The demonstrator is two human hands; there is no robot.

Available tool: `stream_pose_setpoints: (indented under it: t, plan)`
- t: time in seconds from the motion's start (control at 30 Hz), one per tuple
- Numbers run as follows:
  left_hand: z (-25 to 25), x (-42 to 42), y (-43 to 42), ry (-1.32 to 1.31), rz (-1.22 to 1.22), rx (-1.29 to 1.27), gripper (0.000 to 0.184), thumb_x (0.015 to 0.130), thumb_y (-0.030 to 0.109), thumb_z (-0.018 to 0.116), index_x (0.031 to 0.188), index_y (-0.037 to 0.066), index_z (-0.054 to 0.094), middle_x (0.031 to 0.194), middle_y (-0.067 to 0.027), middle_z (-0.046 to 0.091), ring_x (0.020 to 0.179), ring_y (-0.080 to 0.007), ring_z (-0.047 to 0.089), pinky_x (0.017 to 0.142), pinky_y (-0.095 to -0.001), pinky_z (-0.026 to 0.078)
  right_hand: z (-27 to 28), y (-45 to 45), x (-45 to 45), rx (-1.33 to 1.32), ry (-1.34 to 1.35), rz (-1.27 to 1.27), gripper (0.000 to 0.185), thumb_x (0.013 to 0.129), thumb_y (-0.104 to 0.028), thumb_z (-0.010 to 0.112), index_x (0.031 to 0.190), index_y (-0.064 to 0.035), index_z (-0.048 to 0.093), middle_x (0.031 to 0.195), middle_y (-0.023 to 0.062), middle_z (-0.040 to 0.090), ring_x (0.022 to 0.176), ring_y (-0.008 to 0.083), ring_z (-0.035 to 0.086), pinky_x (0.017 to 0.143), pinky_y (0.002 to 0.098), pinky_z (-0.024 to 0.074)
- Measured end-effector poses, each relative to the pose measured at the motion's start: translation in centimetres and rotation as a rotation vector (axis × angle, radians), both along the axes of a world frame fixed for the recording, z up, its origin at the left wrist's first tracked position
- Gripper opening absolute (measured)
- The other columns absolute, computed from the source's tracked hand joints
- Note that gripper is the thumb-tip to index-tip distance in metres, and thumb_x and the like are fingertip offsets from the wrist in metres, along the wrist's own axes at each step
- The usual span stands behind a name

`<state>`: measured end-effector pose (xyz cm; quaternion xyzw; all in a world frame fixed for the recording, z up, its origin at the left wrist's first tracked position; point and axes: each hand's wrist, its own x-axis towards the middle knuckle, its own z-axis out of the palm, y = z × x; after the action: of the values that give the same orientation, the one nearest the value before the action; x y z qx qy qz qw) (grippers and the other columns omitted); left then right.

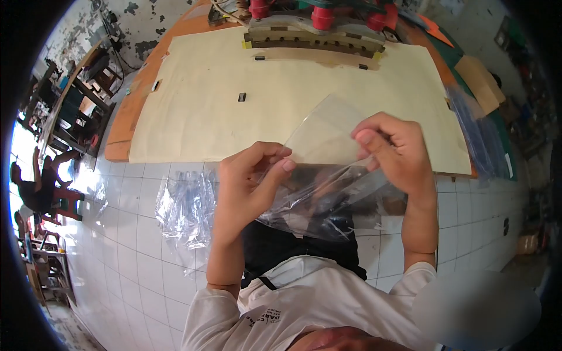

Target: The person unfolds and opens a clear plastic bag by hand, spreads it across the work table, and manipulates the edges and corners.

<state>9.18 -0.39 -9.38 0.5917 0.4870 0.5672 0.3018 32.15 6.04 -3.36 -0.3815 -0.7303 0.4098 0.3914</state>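
Observation:
A clear plastic sheet (328, 126), perhaps a bag, is stretched between my two hands over the table's near edge. My left hand (249, 184) pinches its left side between thumb and fingers. On the other side, my right hand (398, 149) is closed on it with the thumb against the bent fingers. One corner points up and away over the cream table cover (193, 105). Below my hands, more transparent plastic hangs across my lap; whether it is one piece with the sheet I cannot tell.
Crumpled clear plastic (187, 207) lies left of my lap. A machine with red cylindrical parts (323, 17) and a long slotted bar stands at the table's back. Flat clear plastic (480, 137) and brown cardboard (479, 85) lie at right. A person (38, 184) sits far left.

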Motion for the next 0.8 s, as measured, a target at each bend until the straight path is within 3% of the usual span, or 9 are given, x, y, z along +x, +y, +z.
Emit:
stream_pose_setpoints:
  t: [0.1, 0.27, 0.4, 0.47, 0.57, 0.63, 0.7, 0.77, 0.8]
  plan:
    - [0.5, 1.1, 0.3, -0.119, -0.003, -0.046, 0.014, 0.088, 0.006, 0.068, 0.092, -0.007, 0.066, 0.076, -0.0084, 0.07, 0.069, -0.0116, 0.067, 0.061, -0.0226, 0.051, -1.5, 0.3, -1.4, 0.069, -0.074, 0.139, 0.016, 0.091, -0.012, 0.065, 0.09, 0.0042, 0.066, 0.065, 0.0084, 0.064, 0.059, 0.0101, 0.063, 0.055, 0.0255, 0.0491]
    - [0.1, 1.0, 0.5, -0.238, -0.007, -0.097, 0.012, 0.09, 0.004, 0.065, 0.094, -0.007, 0.065, 0.075, -0.0087, 0.069, 0.068, -0.0112, 0.067, 0.06, -0.0213, 0.05, -1.8, 0.3, -2.0, 0.082, -0.093, 0.162, 0.015, 0.09, -0.012, 0.067, 0.091, 0.0026, 0.066, 0.067, 0.007, 0.064, 0.058, 0.0084, 0.058, 0.056, 0.0231, 0.0473]
    - [0.4, 0.5, 0.2, -0.25, 0.061, -0.054, 0.015, 0.093, 0.008, 0.063, 0.092, -0.007, 0.064, 0.073, -0.0095, 0.066, 0.064, -0.0159, 0.066, 0.06, -0.0257, 0.052, -2.0, 0.7, -0.7, 0.115, -0.062, 0.115, 0.016, 0.09, -0.013, 0.068, 0.093, 0.0018, 0.067, 0.069, 0.0041, 0.064, 0.059, 0.0076, 0.054, 0.057, 0.022, 0.0454]
    - [0.5, 0.1, 0.0, -0.276, 0.092, 0.024, 0.013, 0.093, 0.005, 0.063, 0.093, -0.008, 0.065, 0.071, -0.0069, 0.065, 0.065, -0.0111, 0.064, 0.057, -0.0215, 0.049, -1.6, 0.7, -0.1, 0.136, -0.109, 0.099, 0.015, 0.089, -0.013, 0.068, 0.094, 0.0016, 0.067, 0.071, 0.0044, 0.066, 0.063, 0.0077, 0.058, 0.061, 0.0234, 0.0483]
    - [0.9, -0.2, -0.3, -0.246, 0.131, 0.026, 0.014, 0.093, 0.006, 0.063, 0.093, -0.008, 0.066, 0.074, -0.0089, 0.067, 0.069, -0.0122, 0.065, 0.061, -0.0226, 0.052, -1.6, 0.5, 0.5, 0.119, -0.166, 0.073, 0.016, 0.089, -0.013, 0.068, 0.094, 0.0019, 0.067, 0.075, 0.008, 0.068, 0.07, 0.0112, 0.065, 0.068, 0.0262, 0.0523]
    - [1.0, -0.1, -0.4, -0.247, 0.158, 0.013, 0.014, 0.093, 0.006, 0.063, 0.093, -0.008, 0.066, 0.076, -0.0097, 0.069, 0.07, -0.0124, 0.066, 0.063, -0.0229, 0.053, -1.8, 0.5, 0.8, 0.181, -0.19, 0.041, 0.019, 0.088, -0.015, 0.069, 0.096, 0.0025, 0.067, 0.081, 0.012, 0.071, 0.076, 0.0185, 0.07, 0.073, 0.0298, 0.0548]
    - [0.9, 0.0, -0.3, -0.221, 0.162, 0.068, 0.016, 0.094, 0.008, 0.063, 0.094, -0.007, 0.065, 0.08, -0.0136, 0.07, 0.07, -0.0182, 0.068, 0.064, -0.0276, 0.054, -1.0, 0.2, 1.3, 0.201, -0.286, 0.014, 0.021, 0.087, -0.015, 0.07, 0.097, 0.0028, 0.066, 0.082, 0.0133, 0.071, 0.076, 0.0209, 0.071, 0.073, 0.0307, 0.0552]
    - [0.7, 0.0, -0.3, -0.204, 0.171, 0.076, 0.016, 0.094, 0.008, 0.063, 0.094, -0.007, 0.066, 0.081, -0.0133, 0.07, 0.071, -0.0181, 0.068, 0.064, -0.0276, 0.055, -1.0, -0.1, 1.4, 0.223, -0.381, -0.01, 0.022, 0.086, -0.015, 0.07, 0.098, 0.003, 0.066, 0.084, 0.0145, 0.071, 0.076, 0.0233, 0.071, 0.074, 0.0316, 0.0555]
    - [0.7, 0.0, -0.3, -0.186, 0.183, 0.085, 0.016, 0.094, 0.008, 0.062, 0.095, -0.007, 0.066, 0.082, -0.0131, 0.07, 0.073, -0.0181, 0.069, 0.065, -0.0277, 0.055, -1.5, -0.2, 1.2, 0.289, -0.308, -0.045, 0.023, 0.086, -0.015, 0.071, 0.098, 0.0029, 0.066, 0.084, 0.0146, 0.07, 0.075, 0.023, 0.071, 0.072, 0.0313, 0.0553]
